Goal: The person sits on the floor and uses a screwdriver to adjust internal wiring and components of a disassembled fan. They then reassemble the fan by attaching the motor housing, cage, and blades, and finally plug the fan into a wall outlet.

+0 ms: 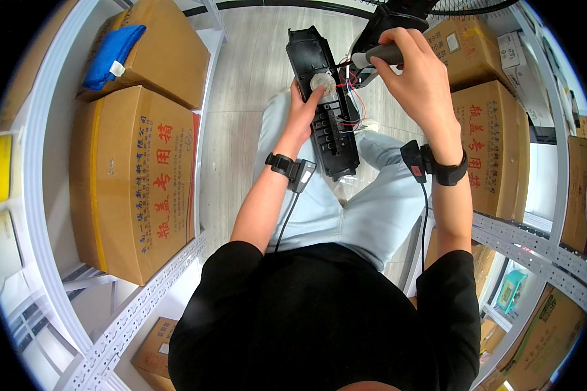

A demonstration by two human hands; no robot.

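Observation:
My left hand (302,111) grips a long black plastic housing (334,148) over my legs, its thumb at a clear round part (323,81) on it. My right hand (415,79) holds a tool with a dark grey handle (386,55), like a screwdriver, its shaft reaching toward the housing beside the round part; whether it touches cannot be seen. Thin red, white and blue wires (353,91) run along the housing's right side, up to a black fan body (386,19) with a wire grille (475,9) at the top edge.
Metal shelving (129,321) on both sides holds cardboard boxes (114,186) and, on the right, more boxes (486,195). A blue cloth (107,57) lies on the upper left box. Pale plank flooring (238,78) shows around my legs (375,215). Black wrist devices with cables sit on both wrists.

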